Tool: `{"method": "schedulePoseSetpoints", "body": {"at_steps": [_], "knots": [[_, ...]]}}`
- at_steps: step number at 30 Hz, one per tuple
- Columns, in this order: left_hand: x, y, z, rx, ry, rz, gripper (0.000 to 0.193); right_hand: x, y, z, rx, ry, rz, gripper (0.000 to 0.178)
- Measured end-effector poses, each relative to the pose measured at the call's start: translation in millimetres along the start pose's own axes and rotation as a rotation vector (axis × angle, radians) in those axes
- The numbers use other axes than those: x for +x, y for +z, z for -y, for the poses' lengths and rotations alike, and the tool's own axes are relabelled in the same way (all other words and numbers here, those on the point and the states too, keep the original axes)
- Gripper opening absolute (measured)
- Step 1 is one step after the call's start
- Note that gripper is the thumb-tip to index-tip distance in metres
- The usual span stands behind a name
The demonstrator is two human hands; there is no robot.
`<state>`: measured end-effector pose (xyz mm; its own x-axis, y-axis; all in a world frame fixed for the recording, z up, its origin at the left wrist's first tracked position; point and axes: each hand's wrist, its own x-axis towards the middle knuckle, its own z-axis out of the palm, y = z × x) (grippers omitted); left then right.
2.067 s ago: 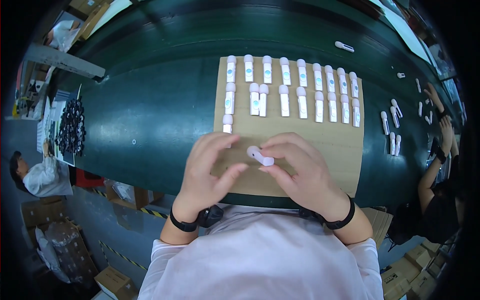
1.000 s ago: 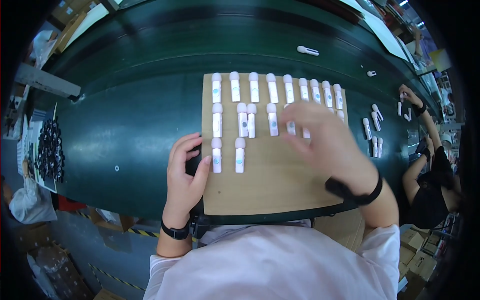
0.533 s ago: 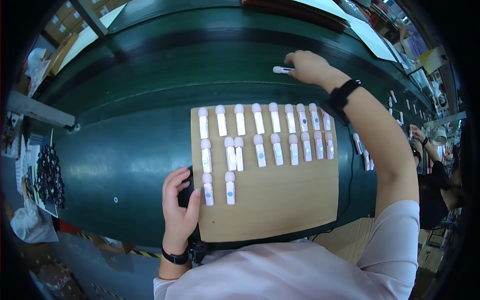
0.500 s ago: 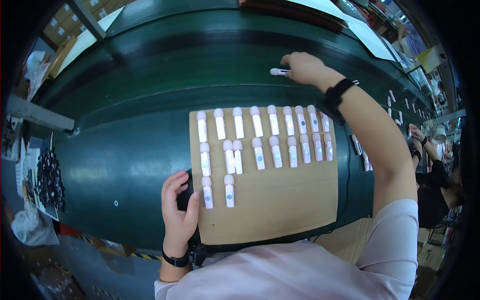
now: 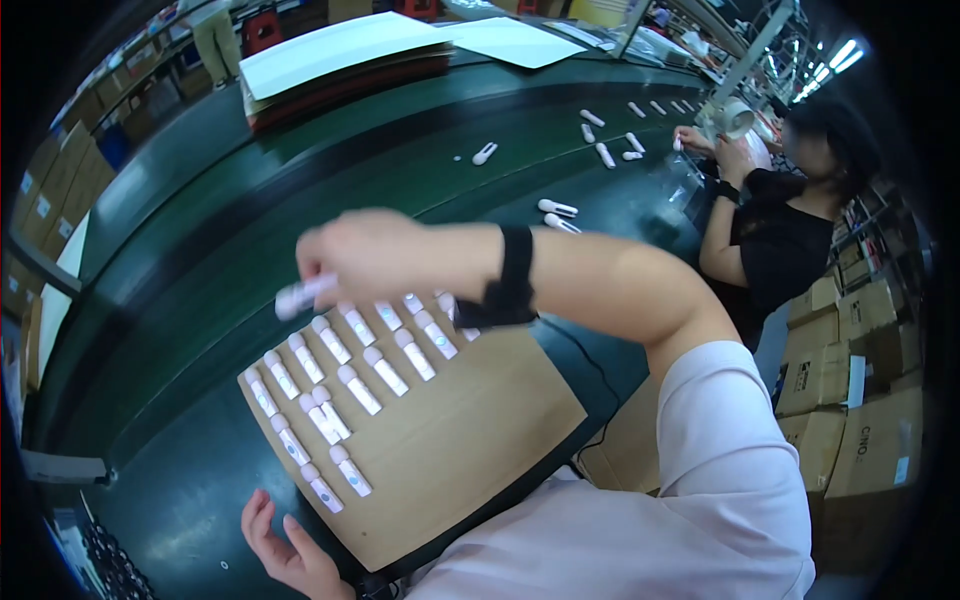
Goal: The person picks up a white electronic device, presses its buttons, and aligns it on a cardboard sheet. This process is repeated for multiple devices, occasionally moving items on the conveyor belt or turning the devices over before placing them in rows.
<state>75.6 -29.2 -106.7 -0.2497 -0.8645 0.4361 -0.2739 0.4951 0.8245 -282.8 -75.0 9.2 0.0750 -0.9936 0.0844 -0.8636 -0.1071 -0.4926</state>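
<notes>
My right hand [image 5: 365, 258] reaches across, above the far edge of a cardboard sheet [image 5: 500, 420]. Its fingers are closed on a small white wand-shaped device [image 5: 303, 298] with a rounded pale head, blurred by motion. Rows of similar devices lie on the cardboard, among them one in the nearest row [image 5: 350, 472]; some carry a bluish dot. My right forearm hides part of the far rows. By the cardboard's near left corner is my left hand [image 5: 288, 550], holding nothing, its fingers apart and slightly curled.
More wand-shaped devices lie on the green surface, such as a single one [image 5: 485, 153] beyond my arm. A stack of sheets [image 5: 350, 60] sits at the far side. At the right a co-worker [image 5: 780, 190] handles something small. Cartons [image 5: 870, 460] are piled behind them.
The view has turned toward the right. My right hand has carried the device from over the green surface to the cardboard's far left part. My left hand stays beside the cardboard.
</notes>
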Motion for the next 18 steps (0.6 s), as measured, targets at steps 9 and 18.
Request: {"method": "schedulePoseSetpoints", "body": {"at_steps": [9,18], "knots": [[0,9,-81,-0.079,0.302,0.279,0.027,-132,73,101,0.52,-0.212,-0.104,0.015],[-13,25,-82,-0.123,0.224,0.246,0.017,-159,104,103,0.667,-0.161,-0.328,0.016]]}}
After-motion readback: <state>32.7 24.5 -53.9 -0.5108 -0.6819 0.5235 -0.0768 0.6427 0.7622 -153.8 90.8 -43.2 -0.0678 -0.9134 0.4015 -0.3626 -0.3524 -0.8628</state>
